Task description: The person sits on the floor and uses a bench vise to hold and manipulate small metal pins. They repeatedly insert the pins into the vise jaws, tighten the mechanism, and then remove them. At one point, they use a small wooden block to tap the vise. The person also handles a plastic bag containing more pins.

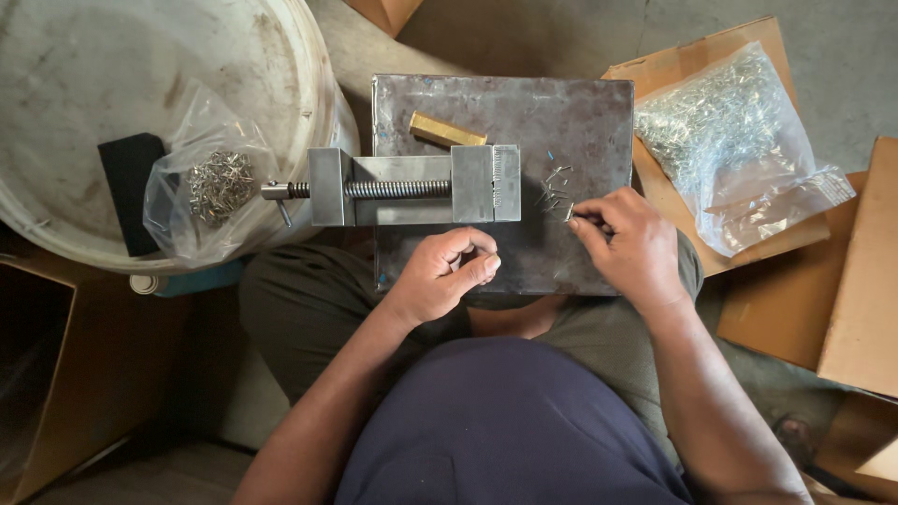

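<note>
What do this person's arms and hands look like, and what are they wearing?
Both forearms are bare, with no sleeves in view. The left hand and right hand have no gloves, and no rings, watch or bands show. The person wears a dark navy top and olive-green trousers.

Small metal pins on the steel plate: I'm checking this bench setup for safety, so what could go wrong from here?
The loose small metal pins lie scattered by the right hand, so a brush of the fingers might flick some off the steel plate. The plate seems to rest on the person's lap with a heavy vise on it; a shift could tip it.
</note>
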